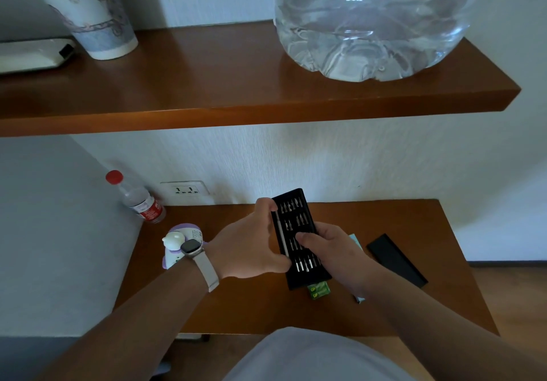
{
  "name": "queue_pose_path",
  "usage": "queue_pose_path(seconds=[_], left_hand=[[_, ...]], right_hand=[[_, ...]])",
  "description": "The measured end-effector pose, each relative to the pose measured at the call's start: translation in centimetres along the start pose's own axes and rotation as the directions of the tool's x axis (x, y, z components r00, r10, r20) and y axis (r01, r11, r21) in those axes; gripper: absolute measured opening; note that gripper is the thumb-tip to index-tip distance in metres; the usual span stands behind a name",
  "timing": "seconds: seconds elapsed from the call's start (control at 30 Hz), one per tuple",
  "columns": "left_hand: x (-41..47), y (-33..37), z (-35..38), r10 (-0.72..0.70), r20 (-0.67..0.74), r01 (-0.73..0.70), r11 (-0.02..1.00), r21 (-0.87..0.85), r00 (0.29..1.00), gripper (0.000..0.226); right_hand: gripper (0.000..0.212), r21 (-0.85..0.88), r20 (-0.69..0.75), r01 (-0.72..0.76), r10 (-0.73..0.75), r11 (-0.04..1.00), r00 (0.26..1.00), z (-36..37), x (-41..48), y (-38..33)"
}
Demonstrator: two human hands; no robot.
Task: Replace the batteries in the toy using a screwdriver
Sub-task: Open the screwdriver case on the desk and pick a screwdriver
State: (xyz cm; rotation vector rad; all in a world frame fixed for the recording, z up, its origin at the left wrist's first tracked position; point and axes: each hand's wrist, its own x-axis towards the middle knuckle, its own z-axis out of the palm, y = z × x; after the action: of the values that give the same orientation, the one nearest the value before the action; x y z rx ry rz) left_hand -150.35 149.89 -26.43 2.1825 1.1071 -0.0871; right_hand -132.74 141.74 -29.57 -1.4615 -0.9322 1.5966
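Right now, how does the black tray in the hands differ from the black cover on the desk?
The tray is held by the left hand and the right hand; the cover lies untouched on the desk. The tray shows rows of metal bits; the cover is plain. Both are black and oblong.

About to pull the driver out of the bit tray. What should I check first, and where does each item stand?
1. Bit tray out of its black sleeve: ok.
2. Right hand grip on the bit tray: ok.
3. Left hand pinching the driver: ok.
4. Driver free of its slot: not ok, it lies in the bit tray.
5. Green batteries on the table: ok, partly under the bit tray.
6. Toy battery cover facing up: cannot tell.
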Motion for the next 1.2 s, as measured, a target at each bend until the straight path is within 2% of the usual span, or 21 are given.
queue_pose_path(seconds=[0.07,0.17,0.27,0.37,0.5,0.67,0.83,0.93,1.1,1.2], left_hand=[[-0.1,0.0,0.0,0.024,-0.056,-0.018,0.995,0.099,0.998,0.09],[-0.6,0.5,0.5,0.138,-0.237,-0.068,0.958,0.278,0.962,0.104],[-0.4,0.6,1.0,0.236,-0.312,-0.124,0.932,0.339,0.92,0.112],[-0.3,0.7,1.0,0.236,-0.293,-0.139,0.938,0.318,0.927,0.112],[-0.7,1.1,1.1,0.24,-0.306,-0.14,0.939,0.315,0.921,0.11],[-0.8,0.4,0.4,0.207,-0.25,-0.142,0.957,0.254,0.946,0.108],[-1.2,-0.5,0.6,0.214,-0.301,-0.152,0.964,0.218,0.929,0.102],[-1.6,-0.9,1.2,0.19,-0.231,-0.149,0.972,0.183,0.954,0.107],[-1.4,-0.4,1.1,0.148,-0.147,-0.119,0.974,0.19,0.978,0.114],[-1.2,0.0,1.4,0.132,-0.127,-0.096,0.961,0.261,0.983,0.114]], right_hand=[[0.021,-0.012,-0.003,-0.007,0.007,1.0,1.0,-0.1,0.2,0.0],[0.023,-0.031,0.027,-0.011,0.012,0.999,1.0,-0.8,0.3,-0.3],[0.024,-0.074,0.067,0.004,0.001,0.997,0.998,-1.3,0.4,-0.8],[0.025,-0.115,0.084,0.025,-0.015,0.993,0.996,-1.4,0.5,-1.3],[0.025,-0.108,0.106,0.013,-0.002,0.994,0.994,-1.4,0.4,-1.4],[0.025,-0.066,0.115,-0.016,0.024,0.998,0.993,-1.1,0.5,-1.1],[0.025,0.002,0.131,-0.04,0.04,0.999,0.991,-0.7,0.1,-0.8],[0.025,0.002,0.114,-0.048,0.047,0.999,0.992,-0.5,-0.1,-0.4],[0.024,-0.066,0.08,-0.046,0.051,0.997,0.995,-0.1,-0.1,-0.2],[0.023,-0.147,0.063,-0.043,0.052,0.988,0.997,0.1,-0.2,-0.2]])
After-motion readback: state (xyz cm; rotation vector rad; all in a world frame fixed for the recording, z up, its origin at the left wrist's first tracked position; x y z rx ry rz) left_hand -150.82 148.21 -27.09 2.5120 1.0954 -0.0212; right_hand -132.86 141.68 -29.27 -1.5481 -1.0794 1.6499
